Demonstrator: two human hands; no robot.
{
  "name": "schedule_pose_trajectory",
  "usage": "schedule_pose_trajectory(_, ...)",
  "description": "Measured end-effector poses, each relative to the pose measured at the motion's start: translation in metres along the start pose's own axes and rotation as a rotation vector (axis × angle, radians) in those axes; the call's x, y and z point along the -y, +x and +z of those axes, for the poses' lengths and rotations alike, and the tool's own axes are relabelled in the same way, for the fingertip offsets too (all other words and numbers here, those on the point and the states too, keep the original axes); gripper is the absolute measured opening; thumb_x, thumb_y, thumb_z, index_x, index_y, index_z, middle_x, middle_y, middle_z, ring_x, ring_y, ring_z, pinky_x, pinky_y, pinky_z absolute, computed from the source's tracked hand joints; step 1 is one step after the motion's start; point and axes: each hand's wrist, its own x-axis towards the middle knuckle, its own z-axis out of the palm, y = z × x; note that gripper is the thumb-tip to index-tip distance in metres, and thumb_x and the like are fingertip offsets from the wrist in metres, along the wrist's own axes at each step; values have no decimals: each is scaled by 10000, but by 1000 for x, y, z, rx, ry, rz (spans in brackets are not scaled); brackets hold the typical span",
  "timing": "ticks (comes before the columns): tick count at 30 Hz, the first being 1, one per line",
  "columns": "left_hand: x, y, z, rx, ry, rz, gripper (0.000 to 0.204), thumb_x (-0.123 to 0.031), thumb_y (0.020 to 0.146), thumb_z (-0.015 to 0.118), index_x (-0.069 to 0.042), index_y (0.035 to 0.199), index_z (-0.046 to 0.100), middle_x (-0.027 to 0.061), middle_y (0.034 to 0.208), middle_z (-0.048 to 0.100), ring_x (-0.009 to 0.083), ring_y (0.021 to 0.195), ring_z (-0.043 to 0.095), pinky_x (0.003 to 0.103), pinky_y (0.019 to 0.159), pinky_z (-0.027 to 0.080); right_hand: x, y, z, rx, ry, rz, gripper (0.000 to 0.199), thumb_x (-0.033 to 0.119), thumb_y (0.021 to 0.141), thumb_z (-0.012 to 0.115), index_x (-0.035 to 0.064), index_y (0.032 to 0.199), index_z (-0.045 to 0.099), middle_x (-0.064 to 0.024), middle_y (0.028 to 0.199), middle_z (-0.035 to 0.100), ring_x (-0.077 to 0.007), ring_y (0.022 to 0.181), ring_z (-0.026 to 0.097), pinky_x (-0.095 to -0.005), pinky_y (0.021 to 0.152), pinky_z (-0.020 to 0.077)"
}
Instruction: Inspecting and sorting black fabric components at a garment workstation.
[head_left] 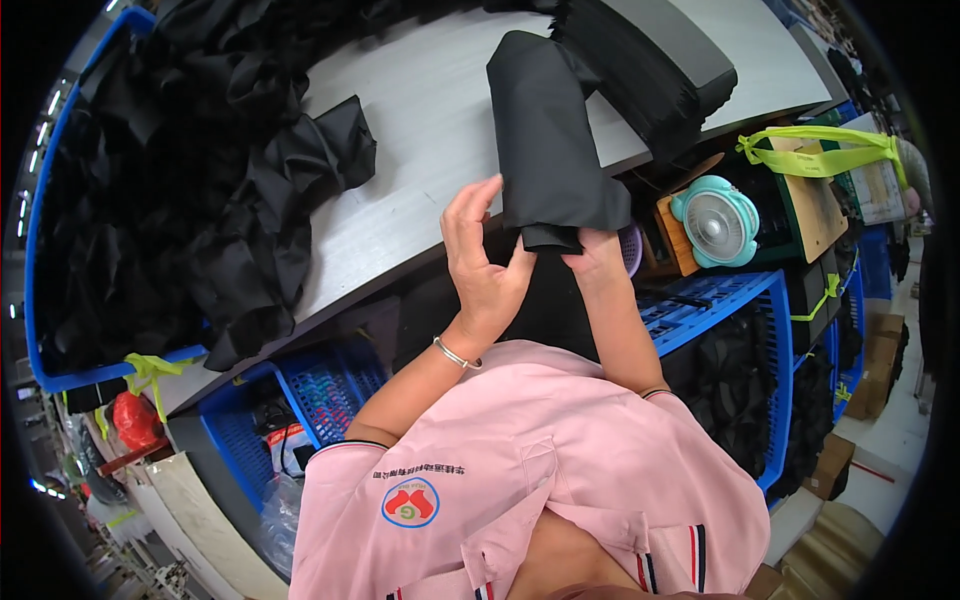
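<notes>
A pale grey worktable (420, 130) spans the upper frame, beneath a blue plastic crate (85, 375) at upper left, filled with a crumpled black fabric heap (200, 180). At upper right lies a layered stack of flat black fabric pieces (650, 90). Top centre, 1 long, smooth black cloth piece (548, 140) rests partly on the table, its lower end past the front edge. The left hand (485, 265) is spread at its left side, not clasping; the right hand (600, 255) is at the lower end, fingers hidden, so I can't make out its grip. This 1 piece looks mid-handling, while plenty seems left loose in the heap. Bare tabletop gives room leftward; the stack crowds the right, and the table's edge slants beneath the cloth.
</notes>
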Motion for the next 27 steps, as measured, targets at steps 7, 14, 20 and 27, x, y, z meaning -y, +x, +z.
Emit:
schedule_pose_trajectory(7, -3, 8, -10, 50, -70, 54, 291, 118, 696, 638, -76, 911, 654, 52, 940, 611, 240, 895, 577, 350, 775, 488, 0, 1, -26, -17, 2, 5, 364, 208, 938, 661, 20, 1241, 593, -97, 1146, 658, -212, 979, 664, -382, 841, 575)
schedule_pose_trajectory(14, 1, 9, -33, 415, -108, -198, 207, 93, 709, 695, -48, 768, 556, 46, 868, 588, 134, 751, 546, 254, 691, 470, 4, -1, -20, -20, 62, -2, 324, 208, 955, 607, -3, 1199, 623, -108, 1127, 683, -246, 1013, 671, -395, 870, 569)
schedule_pose_trajectory(20, 5, -2, -24, 173, 59, 30, 304, -2, 713, 822, -55, 921, 607, 70, 942, 622, 141, 734, 558, 244, 671, 478, 12, 3, -14, -69, 97, 3, 321, 181, 923, 639, -16, 1176, 633, -118, 1116, 687, -240, 994, 676, -379, 858, 574)
schedule_pose_trajectory(27, 1, -1, -7, -71, -56, 183, 500, 171, 700, 621, -58, 1143, 660, 90, 990, 629, 192, 778, 593, 288, 634, 514, -2, -7, -5, 76, 133, 31, 298, 163, 888, 680, -15, 1126, 653, -128, 1090, 689, -224, 951, 686, -356, 845, 582)
